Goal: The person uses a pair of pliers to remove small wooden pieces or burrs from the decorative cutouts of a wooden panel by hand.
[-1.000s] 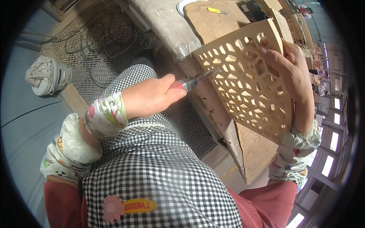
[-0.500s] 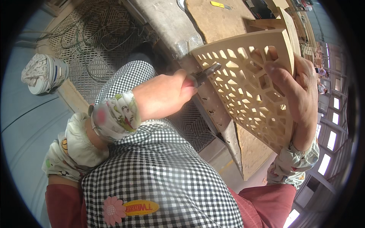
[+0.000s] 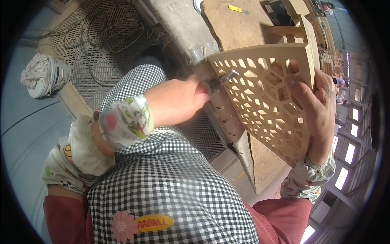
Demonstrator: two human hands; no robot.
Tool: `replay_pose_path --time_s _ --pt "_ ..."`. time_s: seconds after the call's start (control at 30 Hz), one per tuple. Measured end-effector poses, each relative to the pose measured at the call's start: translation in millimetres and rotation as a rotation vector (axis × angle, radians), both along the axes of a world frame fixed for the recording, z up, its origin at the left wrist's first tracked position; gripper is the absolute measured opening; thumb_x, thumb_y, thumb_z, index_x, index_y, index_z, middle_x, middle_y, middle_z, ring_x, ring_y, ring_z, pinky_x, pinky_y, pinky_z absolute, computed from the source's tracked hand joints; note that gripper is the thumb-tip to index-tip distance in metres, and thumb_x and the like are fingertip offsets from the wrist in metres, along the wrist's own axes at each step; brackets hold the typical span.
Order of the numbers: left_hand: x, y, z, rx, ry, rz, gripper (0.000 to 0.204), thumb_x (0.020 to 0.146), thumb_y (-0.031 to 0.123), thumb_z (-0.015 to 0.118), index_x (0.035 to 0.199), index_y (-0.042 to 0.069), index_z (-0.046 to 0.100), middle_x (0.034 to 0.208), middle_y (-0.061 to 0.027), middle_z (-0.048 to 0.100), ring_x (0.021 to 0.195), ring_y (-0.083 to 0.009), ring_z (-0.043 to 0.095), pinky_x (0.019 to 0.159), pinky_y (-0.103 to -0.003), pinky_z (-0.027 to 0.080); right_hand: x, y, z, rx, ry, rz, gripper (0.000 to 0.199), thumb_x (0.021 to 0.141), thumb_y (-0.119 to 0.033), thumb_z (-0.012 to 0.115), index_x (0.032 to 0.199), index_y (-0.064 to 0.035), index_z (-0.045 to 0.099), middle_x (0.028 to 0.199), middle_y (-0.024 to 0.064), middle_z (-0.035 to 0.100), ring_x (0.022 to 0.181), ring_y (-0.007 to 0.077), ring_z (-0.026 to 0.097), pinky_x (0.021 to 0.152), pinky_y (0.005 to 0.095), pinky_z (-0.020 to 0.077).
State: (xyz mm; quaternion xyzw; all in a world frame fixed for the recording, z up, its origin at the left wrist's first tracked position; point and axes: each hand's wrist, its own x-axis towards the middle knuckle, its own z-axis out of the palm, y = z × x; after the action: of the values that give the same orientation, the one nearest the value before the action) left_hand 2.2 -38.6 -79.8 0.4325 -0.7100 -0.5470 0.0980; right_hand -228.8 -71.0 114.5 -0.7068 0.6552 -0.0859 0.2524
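Note:
My left hand (image 3: 176,101) is closed around a hand tool (image 3: 221,80), its shiny metal tip at the left edge of a pale wooden lattice panel (image 3: 266,87). The tool's handle is mostly hidden in my fist, and its exact kind does not show. Many irregular holes pierce the panel, small towards the left edge and larger near the top right. My right hand (image 3: 315,101) grips the panel's right side, thumb on the front face and fingers behind it. The panel is held tilted above the worktable.
On the worktable (image 3: 231,28) lie a yellow utility knife (image 3: 237,9) and, behind the panel, a wooden frame piece (image 3: 284,30). A dark box (image 3: 278,12) sits at the far right. A white bucket (image 3: 59,77) and cables (image 3: 87,61) are on the left.
The panel's top edge and my right hand have shifted slightly down in the picture. The tool's tip has turned a little, staying by the panel's left edge.

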Motion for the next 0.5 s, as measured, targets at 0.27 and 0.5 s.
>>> replay_pose_path --time_s 0.27,0.5 --pt "35.5 16.8 -5.9 0.203 -0.118 0.132 0.036 0.11 0.037 0.058 0.116 0.002 0.056 0.083 -0.0181 0.072 0.071 -0.0343 0.072 0.066 -0.043 0.054 -6.0 -1.4 -1.5 0.04 -0.116 -0.053 0.039 0.089 -0.023 0.071 0.111 0.0089 0.074 0.08 0.0084 0.074 0.073 0.0101 0.064 0.066 0.0251 0.0482" --pt "16.2 0.6 -17.0 0.08 -0.135 0.051 0.044 0.11 0.041 0.053 0.12 -0.002 0.056 0.089 -0.0191 0.074 0.078 -0.0375 0.074 0.071 -0.045 0.057 -3.3 1.6 0.0 0.039 -0.096 -0.089 0.043 0.087 -0.024 0.073 0.113 0.01 0.074 0.085 0.0089 0.075 0.075 0.0109 0.066 0.068 0.0259 0.0499"
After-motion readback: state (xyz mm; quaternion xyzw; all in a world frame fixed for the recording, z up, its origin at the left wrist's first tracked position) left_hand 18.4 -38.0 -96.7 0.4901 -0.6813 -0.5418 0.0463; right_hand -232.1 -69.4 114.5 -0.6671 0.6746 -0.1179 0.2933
